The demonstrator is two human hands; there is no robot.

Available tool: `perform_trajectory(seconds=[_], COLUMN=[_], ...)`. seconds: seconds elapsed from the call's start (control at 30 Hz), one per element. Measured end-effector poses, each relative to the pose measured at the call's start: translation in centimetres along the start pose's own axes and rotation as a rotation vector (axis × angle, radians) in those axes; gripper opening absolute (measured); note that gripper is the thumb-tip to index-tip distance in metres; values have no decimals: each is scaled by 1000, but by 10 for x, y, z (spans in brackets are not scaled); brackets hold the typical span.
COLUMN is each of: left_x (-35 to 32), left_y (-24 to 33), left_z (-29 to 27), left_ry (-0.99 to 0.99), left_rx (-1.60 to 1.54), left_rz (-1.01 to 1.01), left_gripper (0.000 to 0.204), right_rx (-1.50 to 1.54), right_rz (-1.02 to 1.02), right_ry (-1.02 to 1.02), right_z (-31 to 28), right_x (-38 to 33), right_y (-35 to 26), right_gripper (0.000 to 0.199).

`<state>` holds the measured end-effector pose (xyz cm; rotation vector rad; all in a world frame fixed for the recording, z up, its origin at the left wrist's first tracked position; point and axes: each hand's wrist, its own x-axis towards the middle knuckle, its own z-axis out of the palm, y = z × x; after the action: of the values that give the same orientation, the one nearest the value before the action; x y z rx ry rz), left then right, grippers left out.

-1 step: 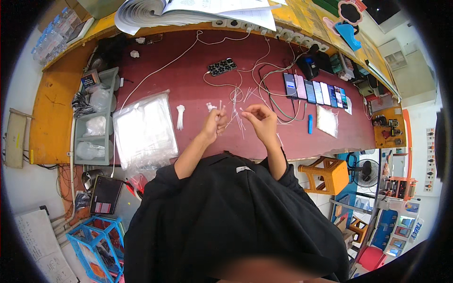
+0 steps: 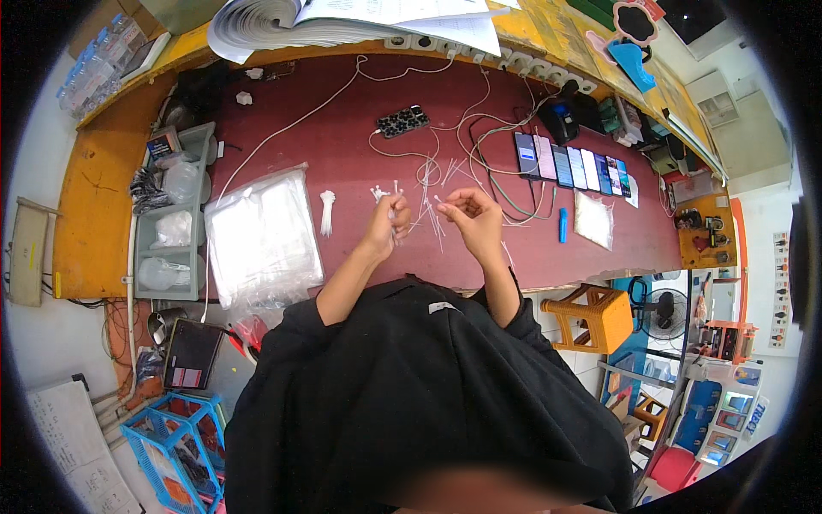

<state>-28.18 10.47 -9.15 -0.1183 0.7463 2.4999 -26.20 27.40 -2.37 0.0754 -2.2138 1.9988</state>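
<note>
My left hand (image 2: 390,224) is closed around several thin white cable ties (image 2: 378,194), their small heads poking out above the fingers. Facing it, my right hand (image 2: 476,219) pinches a single white cable tie (image 2: 438,200) by its head between thumb and fingertips. Loose cable ties (image 2: 434,224) lie scattered on the dark red tabletop (image 2: 282,111) between and beyond both hands. Left of my left hand lies a bundle of white cable ties (image 2: 327,212), heads together. The lower ends of the ties in my left hand are mostly hidden by the fingers.
Clear plastic bags (image 2: 264,231) are stacked at the left, beside a grey bin tray (image 2: 171,227). Cables run across to a phone in a patterned case (image 2: 402,122). At right are a row of phones (image 2: 569,165), a blue lighter-like object (image 2: 562,225) and a filled bag (image 2: 593,219).
The cable-tie heads above my left hand have shifted slightly leftward and spread. My right hand has barely moved.
</note>
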Motion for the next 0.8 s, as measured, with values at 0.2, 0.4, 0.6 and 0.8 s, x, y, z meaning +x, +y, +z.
perform_trajectory(seconds=[0.2, 0.4, 0.6, 0.8], left_x=[-11, -6, -2, -12], left_y=[0, -2, 12, 15], left_z=[33, 14, -17, -25], left_ry=[112, 315, 313, 179], left_rx=[373, 202, -46, -132], left_rz=[22, 149, 219, 144], left_gripper=[30, 29, 28, 27], right_rx=[201, 237, -602, -1123], right_rz=[259, 336, 322, 164], right_ry=[-13, -49, 180, 100], right_z=[19, 26, -21, 11], right_x=[-4, 5, 12, -19], right_y=[5, 35, 176, 188], right_gripper=[20, 16, 31, 31])
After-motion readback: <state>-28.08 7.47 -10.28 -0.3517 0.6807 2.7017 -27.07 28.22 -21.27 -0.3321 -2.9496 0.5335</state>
